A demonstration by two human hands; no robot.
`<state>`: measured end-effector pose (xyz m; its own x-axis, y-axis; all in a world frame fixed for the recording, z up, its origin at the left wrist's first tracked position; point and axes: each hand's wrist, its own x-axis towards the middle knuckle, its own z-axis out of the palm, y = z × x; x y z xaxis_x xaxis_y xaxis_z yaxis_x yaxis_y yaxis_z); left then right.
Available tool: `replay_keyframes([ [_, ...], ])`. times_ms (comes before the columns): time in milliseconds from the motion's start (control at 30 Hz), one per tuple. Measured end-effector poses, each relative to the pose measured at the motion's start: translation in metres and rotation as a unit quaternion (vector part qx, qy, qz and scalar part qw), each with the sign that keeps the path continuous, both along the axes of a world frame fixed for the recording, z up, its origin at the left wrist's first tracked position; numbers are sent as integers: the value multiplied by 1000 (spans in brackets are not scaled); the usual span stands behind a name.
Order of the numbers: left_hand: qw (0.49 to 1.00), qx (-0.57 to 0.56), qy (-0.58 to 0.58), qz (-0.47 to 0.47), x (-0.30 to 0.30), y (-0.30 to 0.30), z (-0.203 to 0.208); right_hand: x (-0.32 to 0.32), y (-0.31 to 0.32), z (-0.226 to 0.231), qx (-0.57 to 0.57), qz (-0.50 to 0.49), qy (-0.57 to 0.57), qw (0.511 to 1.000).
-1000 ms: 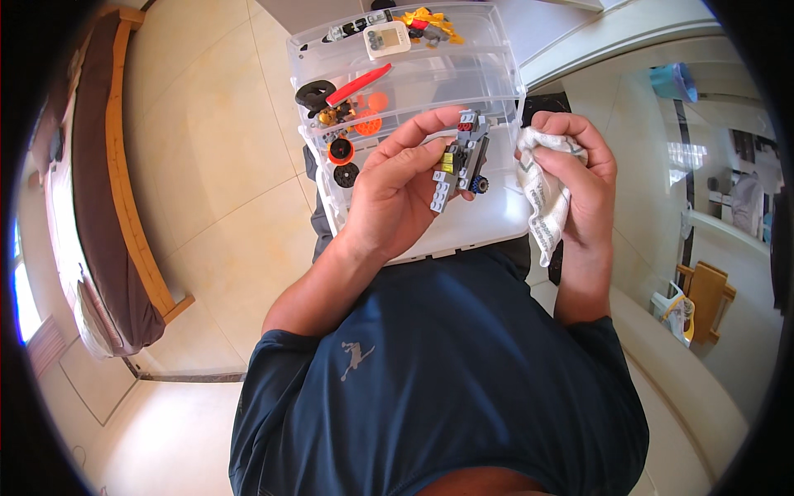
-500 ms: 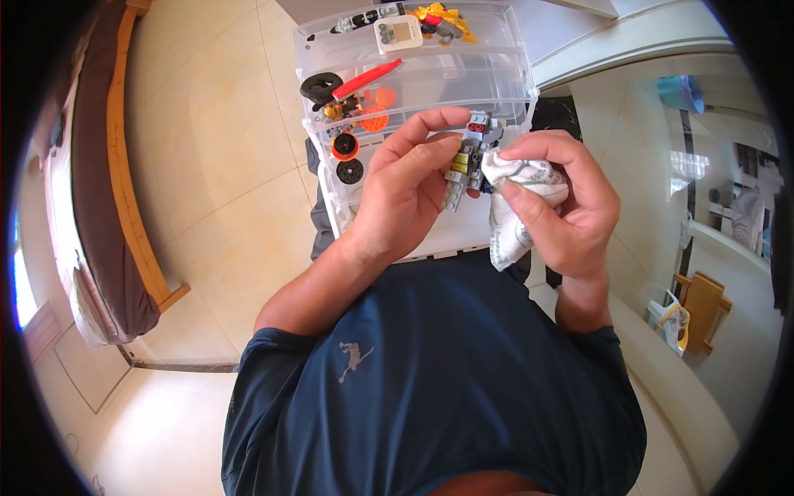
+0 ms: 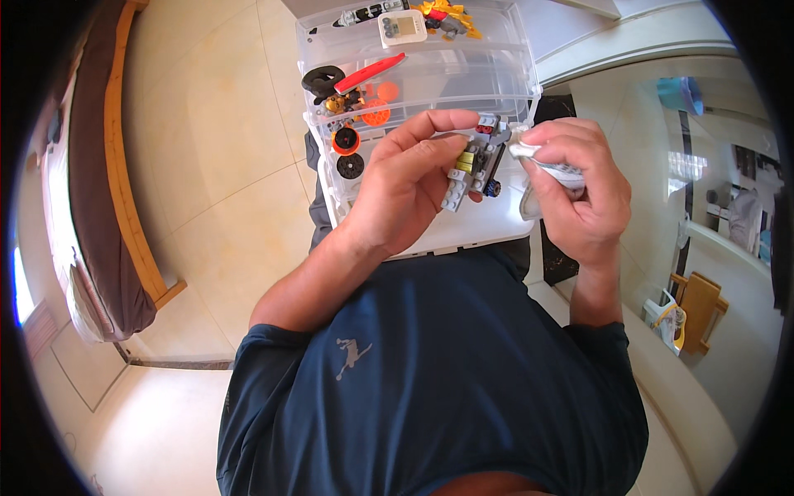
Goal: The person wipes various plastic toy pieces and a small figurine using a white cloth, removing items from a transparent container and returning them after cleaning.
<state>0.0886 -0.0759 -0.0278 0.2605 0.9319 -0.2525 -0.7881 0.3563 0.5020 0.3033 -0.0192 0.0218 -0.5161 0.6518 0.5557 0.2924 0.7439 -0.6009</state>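
My left hand (image 3: pixel 407 178) is closed round a grey toy brick model (image 3: pixel 473 161) with yellow-green, red and dark blue parts. The model is held at a tilt over the white top of the clear plastic box. Bunched in my right hand (image 3: pixel 583 178) is a white cloth (image 3: pixel 550 169) with a grey-green pattern. A pinched tip of the cloth is at the right side of the model; whether it touches cannot be made out. Part of the cloth is hidden behind my fingers.
On the clear plastic box (image 3: pixel 488 62) lie a red stick-like piece (image 3: pixel 370 73), a black ring-shaped piece (image 3: pixel 322 83), orange discs (image 3: pixel 376 112), a black wheel (image 3: pixel 350 167), a small white device (image 3: pixel 403 29) and a yellow-red toy (image 3: pixel 451 18). A wooden-framed bed (image 3: pixel 136 248) stands left.
My right hand has shifted right and bunched up the cloth, uncovering more of the model's right side. The model stays in my left hand, nearly still.
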Motion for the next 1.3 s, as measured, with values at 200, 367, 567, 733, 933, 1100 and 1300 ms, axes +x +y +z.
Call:
replay_keyframes([
  [200, 1000, -6, -10, 1, 2, -1, 0, -6, -9, 5, -22, 32, 8, 999],
  [367, 1000, -4, -15, -3, -1, -1, 1, -1, -9, -1, -44, -5, 52, 998],
  [567, 1000, -4, -15, -10, -1, -2, -2, -5, -8, -7, -38, 22, 49, 998],
  [733, 1000, -15, 13, 21, 4, -4, 0, -7, -13, -3, -34, -17, 55, 998],
  [933, 994, -3, 91, 57, 12, -8, 0, -8, -17, 7, -34, 0, -14, 999],
  [1100, 988, 12, 140, 60, 14, -9, 2, -5, -11, 15, -25, 25, -32, 999],
  [1300, 992, 11, 114, 43, 12, -8, 1, -5, -13, 17, -95, 56, -26, 994],
])
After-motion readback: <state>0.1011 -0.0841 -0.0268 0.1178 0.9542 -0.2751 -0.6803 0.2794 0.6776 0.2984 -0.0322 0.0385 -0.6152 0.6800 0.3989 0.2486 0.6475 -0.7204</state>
